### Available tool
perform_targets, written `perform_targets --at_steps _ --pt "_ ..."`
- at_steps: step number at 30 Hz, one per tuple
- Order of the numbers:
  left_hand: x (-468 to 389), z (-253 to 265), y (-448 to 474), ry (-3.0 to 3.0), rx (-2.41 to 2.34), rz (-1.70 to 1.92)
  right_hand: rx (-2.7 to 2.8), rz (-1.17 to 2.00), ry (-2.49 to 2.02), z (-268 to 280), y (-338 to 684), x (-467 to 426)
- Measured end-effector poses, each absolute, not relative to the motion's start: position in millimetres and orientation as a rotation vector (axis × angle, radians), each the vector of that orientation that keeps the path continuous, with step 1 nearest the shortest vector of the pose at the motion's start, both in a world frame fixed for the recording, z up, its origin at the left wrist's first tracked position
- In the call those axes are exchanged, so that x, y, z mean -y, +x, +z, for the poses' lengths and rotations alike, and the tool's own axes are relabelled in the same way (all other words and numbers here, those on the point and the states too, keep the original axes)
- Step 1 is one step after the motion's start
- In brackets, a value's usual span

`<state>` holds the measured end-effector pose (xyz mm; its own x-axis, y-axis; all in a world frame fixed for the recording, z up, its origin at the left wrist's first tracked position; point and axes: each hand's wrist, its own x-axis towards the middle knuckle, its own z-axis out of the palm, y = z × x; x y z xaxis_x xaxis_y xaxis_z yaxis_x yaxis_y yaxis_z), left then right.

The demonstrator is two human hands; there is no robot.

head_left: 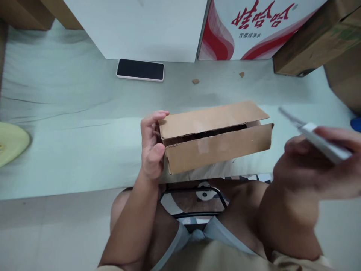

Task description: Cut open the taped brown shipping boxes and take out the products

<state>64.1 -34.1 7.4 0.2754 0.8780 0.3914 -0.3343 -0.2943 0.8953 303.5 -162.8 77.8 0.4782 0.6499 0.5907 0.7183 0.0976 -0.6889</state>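
The left hand (pixel 152 152) grips the left end of a cardboard box (pixel 220 150) by the worktop's (pixel 70 150) near edge, fingers (pixel 149 121) and thumb apart. The right hand (pixel 304 169) is closed around a white-handled, thin-tipped tool (pixel 324 141).

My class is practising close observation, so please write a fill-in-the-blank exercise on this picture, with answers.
The left hand grips a box made of ____.
The right hand holds a slim tool that is ____ (touching / apart from) the box.
The phone lies face ____.
The large lettering on the printed carton is coloured ____.

Answers: cardboard; apart from; up; red.
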Motion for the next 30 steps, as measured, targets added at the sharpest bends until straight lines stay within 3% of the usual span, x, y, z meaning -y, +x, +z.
perform_targets --at_steps 3,7,11,15,22,30 --pt "30.8 6.4 63.7 1.311 -0.549 1.333 0.941 -0.304 -1.685 57.8 332.6 148.1" --pt "22.3 3.0 69.4 1.298 -0.591 1.439 1.231 0.106 -2.216 26.3 365.3 144.3" --pt "14.8 8.4 77.2 1.286 -0.623 1.619 1.399 0.378 -2.326 10.6 375.8 146.1" --pt "15.9 23.6 78.7 1.368 -0.783 1.785 1.245 0.296 -2.077 21.4 365.2 144.0" --pt "25.3 32.4 72.2 1.561 -0.722 1.569 1.271 0.271 -1.230 54.2 325.3 148.8" --pt "23.4 28.4 56.2 1.882 -0.572 1.384 1.692 0.520 -1.125 64.4 322.5 155.1"
